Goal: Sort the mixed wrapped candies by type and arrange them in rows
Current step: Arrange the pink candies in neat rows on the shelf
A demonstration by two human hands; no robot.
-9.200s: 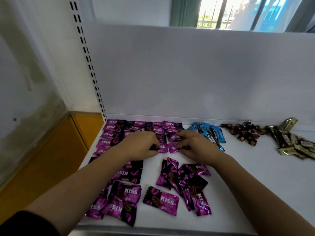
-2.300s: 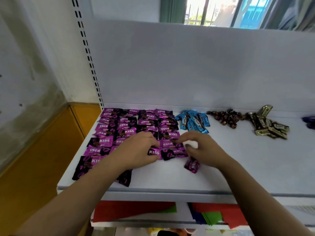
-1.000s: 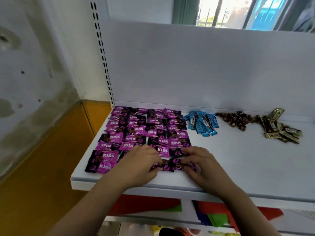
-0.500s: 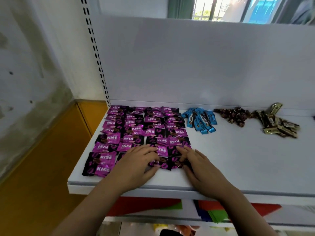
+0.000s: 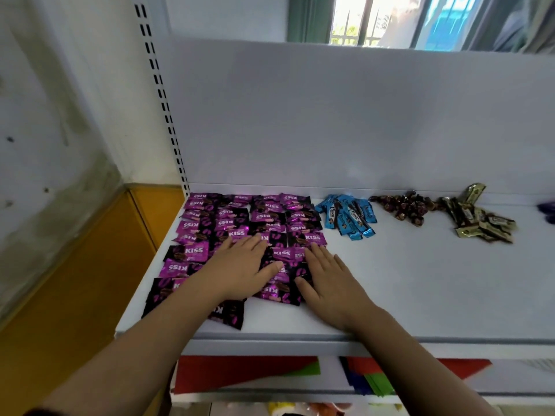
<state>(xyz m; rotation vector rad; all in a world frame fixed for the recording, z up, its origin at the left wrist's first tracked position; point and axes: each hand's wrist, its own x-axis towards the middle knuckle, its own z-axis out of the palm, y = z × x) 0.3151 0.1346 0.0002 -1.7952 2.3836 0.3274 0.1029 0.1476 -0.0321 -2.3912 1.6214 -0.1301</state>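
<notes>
The left hand [image 5: 240, 268] and right hand [image 5: 327, 280] are laid flat, fingers straight, on purple foil-wrapped KISS candies [image 5: 234, 223] at nine o'clock of the white shelf [image 5: 420, 280], seemingly to square the rows.

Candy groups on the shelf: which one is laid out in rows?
The purple candies, far left; the blue candies, brown candies and gold candies lie in loose heaps.

White shelf [image 5: 420, 283], stained wall [image 5: 60, 115] — barred window [image 5: 369, 19].
</notes>
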